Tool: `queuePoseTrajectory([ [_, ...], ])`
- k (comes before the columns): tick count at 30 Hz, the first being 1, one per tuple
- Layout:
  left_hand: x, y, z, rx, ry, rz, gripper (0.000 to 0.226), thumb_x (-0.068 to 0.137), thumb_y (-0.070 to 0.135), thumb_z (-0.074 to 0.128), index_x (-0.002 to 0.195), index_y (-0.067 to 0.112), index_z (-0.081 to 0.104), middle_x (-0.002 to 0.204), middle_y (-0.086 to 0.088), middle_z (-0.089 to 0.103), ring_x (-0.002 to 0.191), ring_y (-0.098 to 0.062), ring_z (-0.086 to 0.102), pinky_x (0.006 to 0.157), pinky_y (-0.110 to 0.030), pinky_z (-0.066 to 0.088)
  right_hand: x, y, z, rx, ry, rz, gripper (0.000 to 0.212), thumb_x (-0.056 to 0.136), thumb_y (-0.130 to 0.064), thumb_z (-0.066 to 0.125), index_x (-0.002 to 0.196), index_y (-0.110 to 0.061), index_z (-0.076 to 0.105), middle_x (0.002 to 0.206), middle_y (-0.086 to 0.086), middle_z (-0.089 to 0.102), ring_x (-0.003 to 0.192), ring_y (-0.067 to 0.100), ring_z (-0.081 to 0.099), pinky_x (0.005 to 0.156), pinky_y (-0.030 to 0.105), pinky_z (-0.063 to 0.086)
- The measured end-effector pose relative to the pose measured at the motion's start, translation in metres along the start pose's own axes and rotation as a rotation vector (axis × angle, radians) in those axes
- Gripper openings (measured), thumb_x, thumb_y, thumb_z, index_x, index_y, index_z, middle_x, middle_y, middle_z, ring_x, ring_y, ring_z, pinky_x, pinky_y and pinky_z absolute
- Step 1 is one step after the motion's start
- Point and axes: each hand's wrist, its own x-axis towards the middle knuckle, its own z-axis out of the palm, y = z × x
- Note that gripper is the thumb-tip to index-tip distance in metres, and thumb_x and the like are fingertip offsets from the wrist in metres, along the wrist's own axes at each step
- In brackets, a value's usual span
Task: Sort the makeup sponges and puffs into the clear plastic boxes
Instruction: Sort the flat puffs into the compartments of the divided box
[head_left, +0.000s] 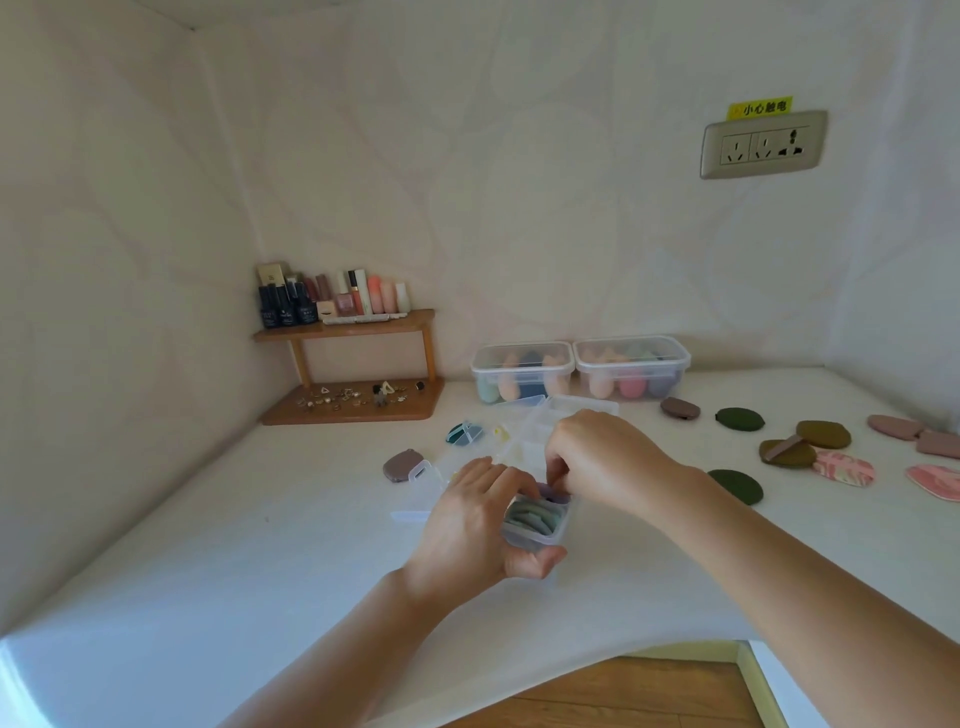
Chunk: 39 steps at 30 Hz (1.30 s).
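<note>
My left hand (470, 525) grips a small clear plastic box (540, 538) packed with pale green puffs standing on edge. My right hand (597, 462) has its fingertips pinched at the box's far end; what they hold is hidden. Behind the hands lies a clear compartment organiser (535, 426) with its lid open. Two lidded clear boxes (522, 371) (631, 366) of egg-shaped sponges stand at the back. Loose puffs lie on the right: dark green (736, 486), olive (823, 434), mauve (679, 408), pink patterned (844, 467).
A mauve puff (400, 465) and teal wedge pieces (464, 433) lie left of the organiser. A wooden corner shelf (345, 325) holds nail polish and cosmetics, with small jewellery on its base. A wall socket (761, 145) is at upper right. The white table's front edge (623, 649) is near.
</note>
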Motion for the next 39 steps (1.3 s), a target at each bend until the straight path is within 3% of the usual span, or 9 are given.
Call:
queuePoseTrajectory([
  [4,-0.001,0.001,0.001,0.014,0.042,0.026,0.052,0.068,0.061,0.061,0.088,0.014,0.065,0.080,0.005,0.065,0.077,-0.006,0.052,0.074,-0.011,0.038,0.000,-0.007,0.001,-0.103,-0.025,0.043,0.020,0.088,-0.027,0.061,0.087,-0.008,0.066,0.061,0.000,0.039,0.066,0.022,0.045,0.046,0.021,0.024],
  [7,-0.002,0.001,0.001,0.007,0.069,0.039,0.049,0.067,0.057,0.062,0.087,0.012,0.065,0.081,0.005,0.067,0.078,-0.007,0.052,0.072,-0.011,0.037,0.001,-0.013,0.002,-0.117,-0.038,0.029,0.007,0.090,-0.017,0.056,0.083,-0.013,0.058,0.060,-0.001,0.031,0.061,0.022,0.040,0.046,0.022,0.019],
  [17,-0.002,-0.004,-0.002,-0.039,-0.010,0.028,0.047,0.065,0.057,0.065,0.092,0.018,0.060,0.082,0.005,0.068,0.074,-0.009,0.058,0.066,-0.016,0.044,-0.008,0.000,0.018,0.090,0.179,0.028,0.014,0.089,-0.022,0.061,0.089,-0.013,0.071,0.096,-0.001,0.054,0.088,0.017,0.052,0.066,0.026,0.038],
  [21,0.000,-0.002,-0.004,-0.074,-0.052,0.012,0.046,0.064,0.058,0.065,0.093,0.023,0.058,0.086,0.009,0.067,0.076,-0.007,0.056,0.068,-0.009,0.042,-0.014,0.015,0.026,0.219,0.224,-0.014,0.032,0.094,-0.029,0.054,0.081,-0.007,0.072,0.097,-0.004,0.055,0.092,0.011,0.049,0.078,0.030,0.044],
  [27,0.009,0.001,-0.010,-0.246,-0.154,0.032,0.047,0.067,0.049,0.069,0.098,0.015,0.064,0.094,0.024,0.056,0.090,-0.004,0.055,0.081,-0.001,0.037,-0.027,0.048,0.035,0.290,0.513,-0.029,0.021,0.089,-0.025,0.063,0.077,-0.010,0.070,0.089,-0.002,0.059,0.087,0.014,0.054,0.076,0.025,0.041],
  [30,0.017,-0.003,-0.018,-0.410,-0.228,-0.037,0.043,0.080,0.051,0.057,0.100,0.015,0.067,0.097,0.018,0.065,0.093,0.000,0.061,0.082,-0.013,0.046,-0.033,0.063,0.051,0.207,0.590,0.133,0.022,0.088,-0.031,0.064,0.087,-0.010,0.068,0.096,0.002,0.060,0.093,0.022,0.056,0.075,0.027,0.044],
  [34,0.032,-0.023,-0.026,-0.485,-0.099,-0.300,0.036,0.092,0.043,0.049,0.091,0.015,0.071,0.088,0.007,0.071,0.086,-0.003,0.065,0.078,-0.021,0.050,-0.039,0.072,0.069,0.451,0.486,0.263,0.032,0.092,-0.041,0.051,0.113,-0.018,0.056,0.123,-0.002,0.047,0.104,0.015,0.054,0.081,0.025,0.043],
  [37,0.042,-0.064,-0.027,-0.338,-0.040,-0.560,0.015,0.092,0.015,0.056,0.089,0.009,0.069,0.079,0.003,0.067,0.066,0.005,0.059,0.065,-0.012,0.046,-0.035,0.070,0.072,0.570,0.488,0.289,0.035,0.093,-0.043,0.047,0.118,-0.020,0.053,0.126,-0.004,0.048,0.098,0.014,0.057,0.084,0.028,0.047],
  [39,0.036,-0.100,-0.024,-0.181,-0.096,-0.673,0.009,0.090,0.012,0.059,0.090,0.017,0.066,0.091,0.001,0.066,0.079,-0.004,0.059,0.078,-0.022,0.051,-0.027,0.068,0.072,0.490,0.547,0.323,0.035,0.093,-0.043,0.046,0.113,-0.016,0.055,0.117,-0.002,0.053,0.098,0.015,0.056,0.078,0.025,0.044],
])
